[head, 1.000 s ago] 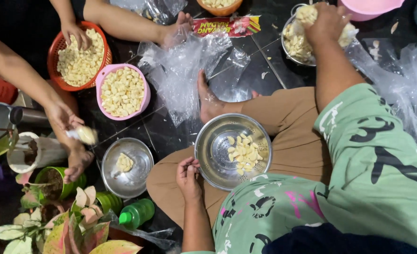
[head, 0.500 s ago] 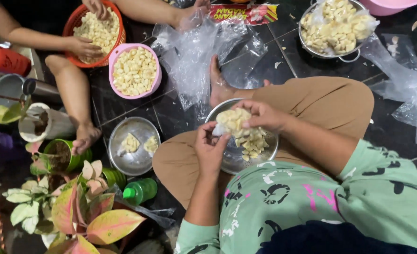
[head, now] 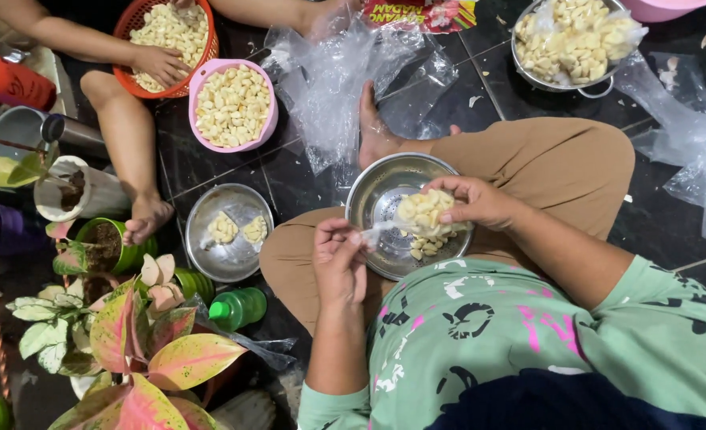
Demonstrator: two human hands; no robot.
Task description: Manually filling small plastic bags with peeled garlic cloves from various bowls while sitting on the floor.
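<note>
Bright overhead light is flooding the scene evenly, glaring off the steel bowl [head: 385,195] and clear plastic sheets [head: 345,80]; shadows are staying soft, focus sharp throughout.

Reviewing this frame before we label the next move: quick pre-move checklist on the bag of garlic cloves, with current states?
1. Right hand grips the small clear bag of peeled garlic cloves: ok.
2. Left hand pinches the bag's twisted end: ok.
3. Bag sits over the steel bowl on the lap, so spills land inside: ok.
4. Bag sealed or knotted: cannot tell.
5. Loose cloves left in the bowl: not ok, some remain.
6. Other person's hand on the orange basket, away from the bowl: ok.
</note>
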